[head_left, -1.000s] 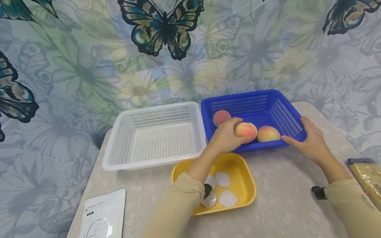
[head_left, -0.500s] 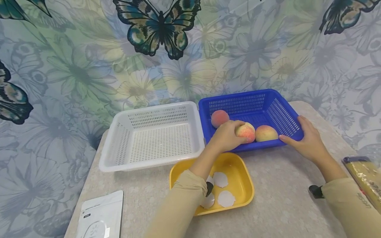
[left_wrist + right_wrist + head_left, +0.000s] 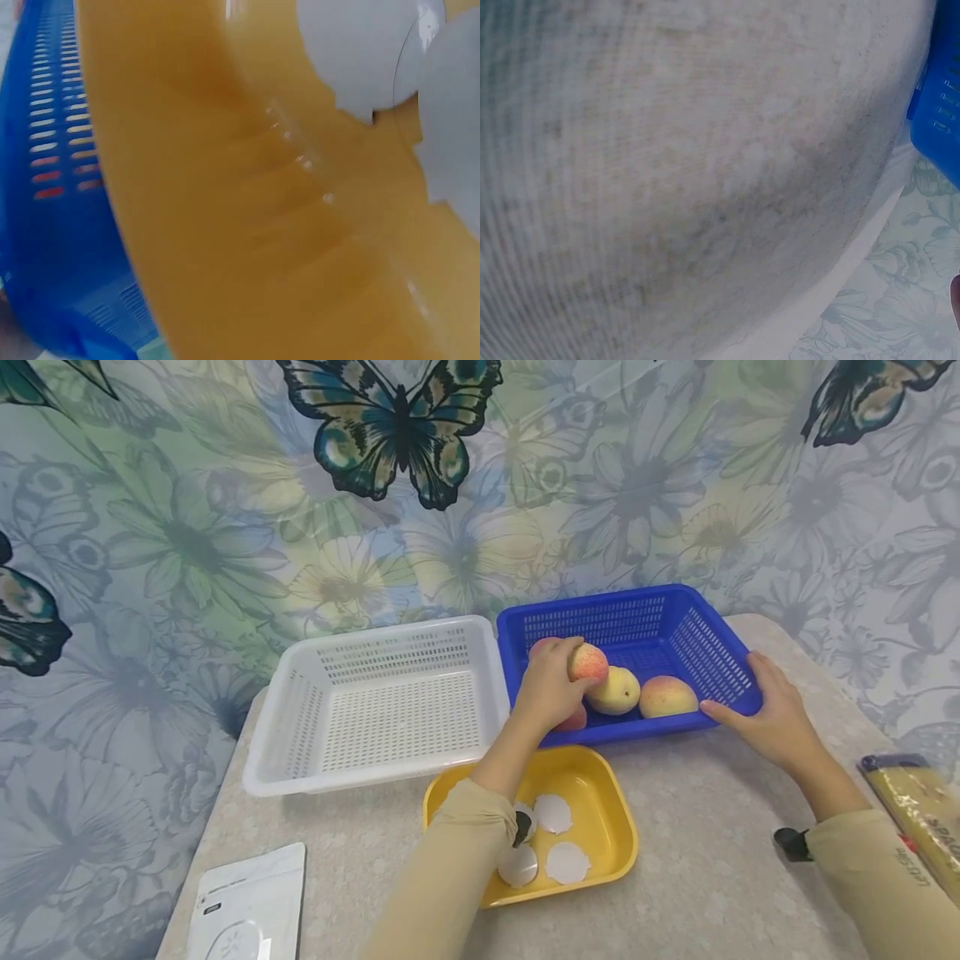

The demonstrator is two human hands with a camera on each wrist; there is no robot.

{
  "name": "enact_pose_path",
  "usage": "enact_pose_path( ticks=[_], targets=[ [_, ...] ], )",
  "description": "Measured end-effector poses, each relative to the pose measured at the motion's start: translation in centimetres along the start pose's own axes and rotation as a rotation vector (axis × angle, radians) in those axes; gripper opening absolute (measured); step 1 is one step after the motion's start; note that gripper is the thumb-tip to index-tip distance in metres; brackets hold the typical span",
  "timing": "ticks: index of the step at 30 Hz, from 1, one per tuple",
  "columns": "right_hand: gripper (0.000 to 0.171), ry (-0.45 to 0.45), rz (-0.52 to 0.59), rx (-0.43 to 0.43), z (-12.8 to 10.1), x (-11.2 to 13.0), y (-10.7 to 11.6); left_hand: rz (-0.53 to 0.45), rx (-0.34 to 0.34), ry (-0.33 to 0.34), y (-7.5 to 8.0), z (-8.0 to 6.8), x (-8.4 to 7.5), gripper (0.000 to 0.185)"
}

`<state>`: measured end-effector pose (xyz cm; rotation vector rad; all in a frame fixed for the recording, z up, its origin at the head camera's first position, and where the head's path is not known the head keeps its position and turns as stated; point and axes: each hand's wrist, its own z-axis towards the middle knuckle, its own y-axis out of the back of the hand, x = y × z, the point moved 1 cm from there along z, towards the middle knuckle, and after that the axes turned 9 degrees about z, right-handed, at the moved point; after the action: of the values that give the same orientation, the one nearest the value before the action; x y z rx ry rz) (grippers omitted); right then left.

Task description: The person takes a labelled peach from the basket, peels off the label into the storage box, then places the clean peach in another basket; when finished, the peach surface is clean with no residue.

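Note:
In the head view my left hand (image 3: 551,685) grips a red-and-yellow peach (image 3: 588,662), raised over the left part of the blue basket (image 3: 630,731). Below it sit a yellow peach (image 3: 615,692) and, to the right, a blushed peach (image 3: 667,697). Two redder peaches are partly hidden by the hand, one behind it and one under it (image 3: 573,719). My right hand (image 3: 780,718) holds the basket's front right corner, thumb at the front rim and fingers along the right side. Neither wrist view shows the held peach.
A white perforated basket (image 3: 375,772) adjoins the blue one on the left. In front, a yellow tray (image 3: 618,852) holds several pale round discs (image 3: 567,862), partly under my left forearm. A white pouch (image 3: 247,902) lies front left, a gold package (image 3: 918,802) far right. A patterned cloth hangs behind.
My left hand has lifted the peach up and to the left, uncovering the yellow peach and the red one beneath. My right hand keeps its hold on the corner.

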<state>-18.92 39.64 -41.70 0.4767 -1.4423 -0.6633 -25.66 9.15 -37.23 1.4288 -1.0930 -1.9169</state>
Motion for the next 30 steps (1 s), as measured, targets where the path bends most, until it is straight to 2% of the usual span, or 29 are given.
enact_pose_path(
  ticks=[6, 10, 14, 18, 22, 25, 30],
  targets=[
    [0.107, -0.007, -0.001, -0.007, 0.0, -0.3, 0.0, 0.004, -0.065, 0.033, -1.3, 1.0, 0.1, 0.058],
    [0.106, -0.004, -0.002, -0.014, 0.0, -0.3, 0.0, 0.008, -0.116, 0.019, -1.9, 1.8, 0.1, 0.058],
    [0.107, -0.003, 0.001, -0.015, 0.1, -0.3, 0.1, 0.036, -0.123, 0.023, -2.2, 2.3, 0.3, 0.062],
    [0.106, 0.004, 0.007, -0.020, 0.1, -0.2, 0.1, -0.045, -0.113, 0.033, -2.6, 2.6, 0.8, 0.069],
    [0.106, -0.001, 0.008, -0.027, 0.0, -0.2, 0.1, -0.148, -0.151, 0.027, -3.1, 3.0, 1.1, 0.059],
    [0.106, 0.000, 0.011, -0.031, 0.0, -0.4, 0.1, -0.097, -0.138, 0.004, -3.2, 3.2, 1.0, 0.052],
    [0.105, 0.005, 0.013, -0.033, 0.1, -0.4, -0.1, 0.033, -0.117, -0.036, -3.4, 3.5, 0.8, 0.054]
  ],
)
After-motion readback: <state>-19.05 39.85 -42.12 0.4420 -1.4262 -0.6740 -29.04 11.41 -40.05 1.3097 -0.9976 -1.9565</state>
